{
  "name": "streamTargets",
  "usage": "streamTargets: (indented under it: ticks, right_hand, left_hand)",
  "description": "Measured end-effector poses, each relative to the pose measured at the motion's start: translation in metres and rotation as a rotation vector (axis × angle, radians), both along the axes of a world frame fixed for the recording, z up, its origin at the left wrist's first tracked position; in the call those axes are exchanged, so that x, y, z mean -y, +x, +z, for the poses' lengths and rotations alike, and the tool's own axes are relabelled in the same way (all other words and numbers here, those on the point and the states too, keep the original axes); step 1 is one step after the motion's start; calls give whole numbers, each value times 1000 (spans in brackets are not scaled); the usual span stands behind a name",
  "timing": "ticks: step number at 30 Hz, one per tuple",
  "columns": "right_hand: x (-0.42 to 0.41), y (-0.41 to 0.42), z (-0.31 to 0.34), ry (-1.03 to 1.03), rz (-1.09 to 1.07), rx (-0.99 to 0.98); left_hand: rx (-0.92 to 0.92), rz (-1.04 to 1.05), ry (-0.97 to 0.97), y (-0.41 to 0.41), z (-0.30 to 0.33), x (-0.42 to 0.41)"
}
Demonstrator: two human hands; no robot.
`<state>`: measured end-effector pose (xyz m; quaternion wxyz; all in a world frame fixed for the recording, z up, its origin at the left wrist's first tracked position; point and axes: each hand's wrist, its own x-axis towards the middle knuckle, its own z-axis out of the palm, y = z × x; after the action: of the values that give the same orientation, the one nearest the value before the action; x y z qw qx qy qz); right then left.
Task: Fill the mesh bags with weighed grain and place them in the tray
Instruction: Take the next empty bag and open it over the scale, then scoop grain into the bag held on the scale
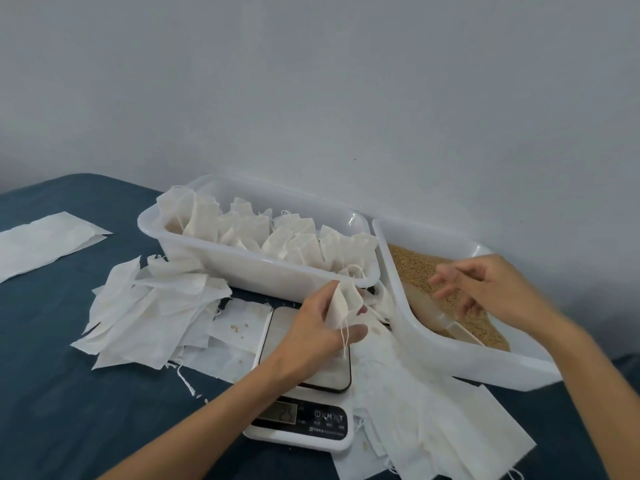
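Note:
My left hand [317,325] grips a white mesh bag [341,301] above the digital scale [304,396], its drawstring dangling over the platform. My right hand [485,289] hovers with loosely spread fingers over the brown grain [415,268] in the right white tray [433,344], holding nothing. A scoop [446,318] lies in the grain just below that hand. Behind the scale stands the left white tray [249,268], packed with several filled bags [287,237] standing upright.
A heap of empty white bags [152,303] lies left of the scale, and more empty bags [433,414] spread to its right and front. A flat white sheet [45,240] lies at the far left on the dark blue tabletop [86,410]. A grey wall stands behind.

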<state>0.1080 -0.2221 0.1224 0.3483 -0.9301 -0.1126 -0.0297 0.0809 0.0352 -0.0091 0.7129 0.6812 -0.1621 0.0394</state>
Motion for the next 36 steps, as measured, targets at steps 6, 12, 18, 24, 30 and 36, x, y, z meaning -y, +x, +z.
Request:
streamTargets:
  ticks: [6, 12, 18, 24, 30, 36]
  right_hand:
    - [37, 20, -30, -191, -123, 5]
    - [69, 48, -62, -666, -184, -277]
    - [60, 62, -81, -785, -232, -250]
    - [63, 64, -72, -814, -203, -232]
    - [76, 52, -24, -774, -155, -309]
    - [22, 67, -45, -732, -181, -247]
  left_hand:
    - [-22, 42, -67, 0, -2, 4]
    - [14, 48, -84, -3, 2, 4]
    - [-34, 16, -181, -4, 7, 2]
    - [-13, 25, -153, -4, 7, -1]
    - [-21, 35, -163, -2, 8, -2]
    - [-3, 38, -135, -1, 6, -1]
